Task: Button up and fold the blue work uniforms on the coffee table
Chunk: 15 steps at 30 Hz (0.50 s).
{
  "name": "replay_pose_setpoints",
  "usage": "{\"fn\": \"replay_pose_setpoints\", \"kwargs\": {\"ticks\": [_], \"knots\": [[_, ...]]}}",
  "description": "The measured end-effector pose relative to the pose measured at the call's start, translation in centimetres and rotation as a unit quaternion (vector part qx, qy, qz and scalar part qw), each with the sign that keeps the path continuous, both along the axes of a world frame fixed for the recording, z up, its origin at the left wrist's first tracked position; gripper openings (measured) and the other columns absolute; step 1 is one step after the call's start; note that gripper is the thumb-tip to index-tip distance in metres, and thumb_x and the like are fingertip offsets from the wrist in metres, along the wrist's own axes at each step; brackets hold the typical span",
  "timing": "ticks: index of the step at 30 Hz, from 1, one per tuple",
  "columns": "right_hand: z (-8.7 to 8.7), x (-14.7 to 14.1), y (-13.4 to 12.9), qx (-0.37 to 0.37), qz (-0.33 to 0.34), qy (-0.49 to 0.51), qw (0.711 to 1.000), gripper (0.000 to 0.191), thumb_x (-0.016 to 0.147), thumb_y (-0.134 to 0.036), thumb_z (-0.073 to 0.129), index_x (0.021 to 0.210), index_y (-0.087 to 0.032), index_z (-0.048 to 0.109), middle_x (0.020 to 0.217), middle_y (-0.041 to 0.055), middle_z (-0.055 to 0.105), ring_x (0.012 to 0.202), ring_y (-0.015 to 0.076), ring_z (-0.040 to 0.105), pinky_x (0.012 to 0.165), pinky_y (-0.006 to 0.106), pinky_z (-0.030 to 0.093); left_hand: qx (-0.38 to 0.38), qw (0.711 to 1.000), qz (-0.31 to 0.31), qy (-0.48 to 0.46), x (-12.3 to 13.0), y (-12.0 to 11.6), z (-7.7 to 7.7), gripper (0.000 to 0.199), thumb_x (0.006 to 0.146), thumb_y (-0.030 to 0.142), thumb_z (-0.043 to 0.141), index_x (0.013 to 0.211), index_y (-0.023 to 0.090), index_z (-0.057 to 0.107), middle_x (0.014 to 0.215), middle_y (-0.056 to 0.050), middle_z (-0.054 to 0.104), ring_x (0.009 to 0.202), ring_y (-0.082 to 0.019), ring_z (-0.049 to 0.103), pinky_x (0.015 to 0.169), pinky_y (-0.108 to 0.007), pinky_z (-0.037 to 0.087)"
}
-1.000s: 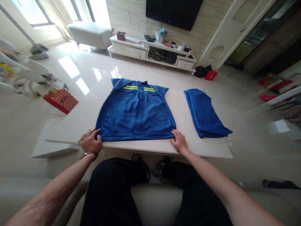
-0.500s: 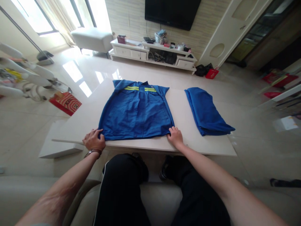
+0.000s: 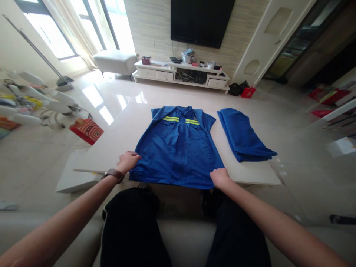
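Note:
A blue work jacket (image 3: 172,152) with yellow-green stripes across the chest lies front up on the pale table (image 3: 108,148), collar pointing away from me. Its lower hem hangs over the near table edge. My left hand (image 3: 128,161), with a brown band at the wrist, is closed on the jacket's left side edge. At the lower right corner, my right hand (image 3: 220,177) is closed round the fabric. Both sets of fingertips are partly hidden by the hands and cloth. Another folded blue garment (image 3: 244,135) rests on the table to the right, apart from my hands.
Beyond the table stands a white TV cabinet (image 3: 155,72) with small items, below a dark television (image 3: 200,22). A red patterned bag (image 3: 87,130) is on the floor at the left. My legs (image 3: 133,226) are close to the near edge.
The jacket has slid toward me and to the right, its hem now past the table edge. My right hand has moved with it; my left hand grips higher on its side.

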State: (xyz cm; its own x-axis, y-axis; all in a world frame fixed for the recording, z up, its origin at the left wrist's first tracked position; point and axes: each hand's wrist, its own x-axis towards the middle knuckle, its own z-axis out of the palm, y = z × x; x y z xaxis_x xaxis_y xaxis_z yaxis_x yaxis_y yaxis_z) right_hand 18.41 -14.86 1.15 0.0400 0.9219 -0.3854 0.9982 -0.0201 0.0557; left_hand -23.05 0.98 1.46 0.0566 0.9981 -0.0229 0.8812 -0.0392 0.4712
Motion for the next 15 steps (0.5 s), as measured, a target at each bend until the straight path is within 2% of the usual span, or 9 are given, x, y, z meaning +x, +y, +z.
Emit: {"fn": "replay_pose_setpoints", "kwargs": {"ticks": [1,3,5,6,8,10,13,15], "knots": [[0.4,-1.5,0.2,0.001,0.025,0.014,1.0,0.012,0.066,-0.012,0.08,0.075,-0.019,0.077,0.083,0.0187,0.076,0.085,0.0356,0.076,0.073,0.042,0.054,-0.014,0.999,-0.033,-0.034,2.0,0.1,1.4,0.03,0.083,0.039,0.053,0.083,0.025,0.08,0.104,-0.004,0.076,0.104,-0.027,0.064,0.092,-0.038,0.051],[0.9,-5.4,1.1,0.019,0.13,0.062,0.989,0.023,0.069,-0.012,0.076,0.089,-0.021,0.078,0.093,0.0152,0.077,0.09,0.0334,0.076,0.074,0.039,0.054,-0.047,0.972,-0.107,-0.202,7.0,0.1,3.7,0.034,0.084,0.04,0.052,0.09,0.021,0.08,0.106,-0.006,0.077,0.105,-0.026,0.065,0.092,-0.037,0.051],[0.6,-9.9,2.3,0.056,0.201,0.112,0.972,0.032,0.076,-0.017,0.072,0.107,-0.024,0.076,0.104,0.0121,0.077,0.092,0.0295,0.075,0.075,0.036,0.055,-0.085,0.934,-0.137,-0.318,12.4,-0.4,4.9,0.033,0.083,0.041,0.053,0.09,0.02,0.078,0.104,-0.009,0.077,0.103,-0.027,0.067,0.085,-0.036,0.052],[0.1,-12.1,2.9,0.05,0.222,0.128,0.965,0.031,0.077,-0.018,0.071,0.107,-0.023,0.076,0.107,0.0117,0.077,0.089,0.0273,0.075,0.074,0.035,0.054,-0.107,0.918,-0.143,-0.355,14.8,-0.6,5.0,0.031,0.083,0.039,0.054,0.089,0.02,0.077,0.104,-0.01,0.077,0.104,-0.027,0.068,0.083,-0.036,0.052],[-1.4,-15.5,3.7,0.01,0.237,0.156,0.959,0.021,0.076,-0.018,0.074,0.096,-0.022,0.077,0.103,0.0105,0.077,0.084,0.0258,0.075,0.071,0.034,0.054,-0.141,0.895,-0.141,-0.398,18.6,-1.1,4.2,0.029,0.085,0.038,0.053,0.088,0.02,0.076,0.104,-0.012,0.076,0.102,-0.026,0.069,0.08,-0.036,0.051],[-3.0,-17.4,3.8,-0.018,0.22,0.172,0.96,0.013,0.076,-0.014,0.073,0.086,-0.021,0.077,0.098,0.0109,0.078,0.082,0.0267,0.075,0.07,0.036,0.054,-0.165,0.895,-0.152,-0.385,20.6,-1.3,2.8,0.028,0.086,0.038,0.054,0.085,0.02,0.075,0.098,-0.011,0.075,0.094,-0.024,0.069,0.076,-0.036,0.05],[-3.9,-17.7,3.2,-0.028,0.199,0.2,0.959,0.018,0.08,-0.007,0.065,0.082,-0.019,0.079,0.091,0.0125,0.08,0.084,0.029,0.075,0.07,0.039,0.053,-0.154,0.917,-0.174,-0.324,21.4,-0.7,1.1,0.025,0.085,0.035,0.057,0.083,0.019,0.076,0.082,-0.008,0.072,0.076,-0.02,0.063,0.067,-0.035,0.044],[-3.6,-17.1,3.2,-0.046,0.201,0.214,0.955,0.021,0.082,-0.007,0.064,0.083,-0.02,0.08,0.088,0.0121,0.08,0.086,0.029,0.075,0.069,0.038,0.053,-0.147,0.93,-0.165,-0.293,21.6,-0.2,1.0,0.026,0.085,0.033,0.055,0.083,0.018,0.076,0.076,-0.006,0.069,0.069,-0.018,0.058,0.064,-0.033,0.041]]}}
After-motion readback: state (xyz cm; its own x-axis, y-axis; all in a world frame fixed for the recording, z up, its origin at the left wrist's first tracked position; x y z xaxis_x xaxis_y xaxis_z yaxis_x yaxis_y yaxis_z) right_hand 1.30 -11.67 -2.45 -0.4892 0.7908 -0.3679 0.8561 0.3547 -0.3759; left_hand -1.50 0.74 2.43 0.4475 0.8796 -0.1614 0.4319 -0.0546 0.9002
